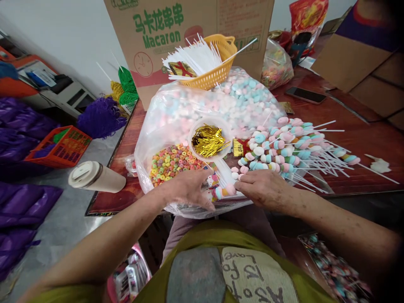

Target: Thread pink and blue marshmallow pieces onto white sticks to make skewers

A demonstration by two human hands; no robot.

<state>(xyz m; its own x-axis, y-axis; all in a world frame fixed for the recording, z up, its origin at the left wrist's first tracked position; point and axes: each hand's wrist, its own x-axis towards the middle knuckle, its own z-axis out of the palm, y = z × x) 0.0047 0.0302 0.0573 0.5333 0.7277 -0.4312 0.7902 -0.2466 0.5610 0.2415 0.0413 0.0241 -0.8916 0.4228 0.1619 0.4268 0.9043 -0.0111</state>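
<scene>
Where the person's olive shirt fills the near edge, a grey patch [252,273] carries writing seen upside down; only "Love" and "12" can be read. Just beyond it, both hands meet at the table's [362,139] front edge. The left hand [189,187] has thumb and fingers closed on a candy skewer [225,191]. The right hand [268,189] has its fingers bunched against the skewer's pink end, but the grip is hidden under the knuckles, so I cannot tell whether it is clamped.

The skewer lies between the two hands with its long axis running from one hand to the other, and neither hand is clearly nearer.

Just past the left hand's fingertips lie coloured ring candies [172,162]. Beyond them, between the hands, is a white bowl [195,128] of gold twist ties. Past the right hand's knuckles lies a heap of finished skewers [290,147], sticks pointing away to the right.

Farther out are a clear bag of pastel marshmallows [221,101], a yellow basket [217,73] of white sticks, and a cardboard box [151,38] printed "Macaron" under green Chinese characters.
</scene>
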